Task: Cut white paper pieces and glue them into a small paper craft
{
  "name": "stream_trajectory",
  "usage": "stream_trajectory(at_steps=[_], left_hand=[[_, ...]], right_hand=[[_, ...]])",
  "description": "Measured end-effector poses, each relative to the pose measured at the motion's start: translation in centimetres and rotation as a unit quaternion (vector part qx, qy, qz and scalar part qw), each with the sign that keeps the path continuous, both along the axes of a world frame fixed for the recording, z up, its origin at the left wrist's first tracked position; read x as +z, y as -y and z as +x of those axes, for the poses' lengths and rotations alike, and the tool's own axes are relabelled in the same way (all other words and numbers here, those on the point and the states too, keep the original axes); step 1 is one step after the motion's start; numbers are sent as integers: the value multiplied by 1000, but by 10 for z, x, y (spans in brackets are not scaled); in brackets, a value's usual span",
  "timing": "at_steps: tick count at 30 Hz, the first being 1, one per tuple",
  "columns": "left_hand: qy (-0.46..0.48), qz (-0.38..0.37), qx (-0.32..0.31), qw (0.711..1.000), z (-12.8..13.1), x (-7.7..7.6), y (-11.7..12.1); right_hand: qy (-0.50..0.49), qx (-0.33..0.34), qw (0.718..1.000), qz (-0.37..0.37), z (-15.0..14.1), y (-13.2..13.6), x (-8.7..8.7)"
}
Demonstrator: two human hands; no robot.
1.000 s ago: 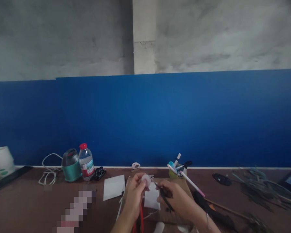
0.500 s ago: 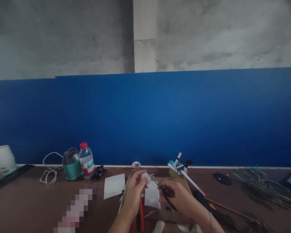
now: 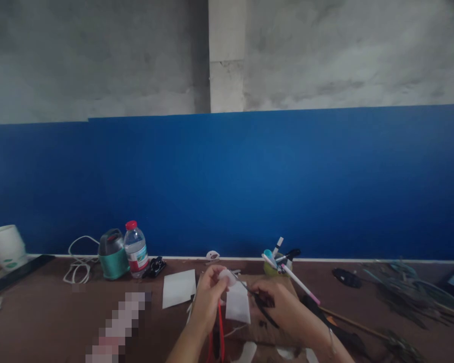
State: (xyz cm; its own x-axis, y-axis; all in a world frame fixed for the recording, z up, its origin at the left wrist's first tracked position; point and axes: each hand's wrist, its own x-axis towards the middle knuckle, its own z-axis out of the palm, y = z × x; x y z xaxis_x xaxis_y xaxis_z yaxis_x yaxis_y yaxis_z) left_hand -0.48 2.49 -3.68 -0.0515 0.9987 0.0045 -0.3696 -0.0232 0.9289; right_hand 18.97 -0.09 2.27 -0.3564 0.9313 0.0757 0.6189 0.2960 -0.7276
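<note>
Between the thumb and fingers of my left hand (image 3: 211,293) is a small, roundish piece of white paper (image 3: 227,277). My right hand (image 3: 278,298) grips black-handled scissors (image 3: 264,308), their blades pointing left at the paper's edge. Whether the blades touch the paper I cannot tell. Beneath the hands, a white sheet (image 3: 238,303) lies on a brown board (image 3: 283,322). Red handles (image 3: 221,327) of another tool show beside my left wrist. White paper scraps (image 3: 246,352) lie at the bottom of the view.
Left of my hands are a white sheet (image 3: 179,288), a water bottle (image 3: 136,251), a green-and-grey container (image 3: 113,256) and a white cable (image 3: 77,269). A pen cup (image 3: 274,267) stands behind my right hand. Farther right lie a thin stick (image 3: 353,325) and a dark tangled bundle (image 3: 412,292).
The white paper piece has turned slightly in my left hand. The scissors' blades have come a little closer to it. Both hands stay in nearly the same place.
</note>
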Motion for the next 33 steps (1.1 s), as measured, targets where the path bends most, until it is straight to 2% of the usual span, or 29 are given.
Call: stream_trajectory(at_steps=[7,11,16,22,33], left_hand=[[20,-12,8,1000,0,-2,-3],[50,-9,-6,999,1,4,0],[74,-2,-35,997,0,11,3],[78,-5,-24,997,0,4,-1],[62,1,-25,998,0,4,-1]], right_hand=[[8,-10,1000,-2,1,-2,-5],[0,-5,1000,-4,1,-4,-7],[-5,3,1000,-13,0,-1,-1],[-9,3,1000,-19,-1,3,3],[-46,19,997,-52,2,-1,-6]])
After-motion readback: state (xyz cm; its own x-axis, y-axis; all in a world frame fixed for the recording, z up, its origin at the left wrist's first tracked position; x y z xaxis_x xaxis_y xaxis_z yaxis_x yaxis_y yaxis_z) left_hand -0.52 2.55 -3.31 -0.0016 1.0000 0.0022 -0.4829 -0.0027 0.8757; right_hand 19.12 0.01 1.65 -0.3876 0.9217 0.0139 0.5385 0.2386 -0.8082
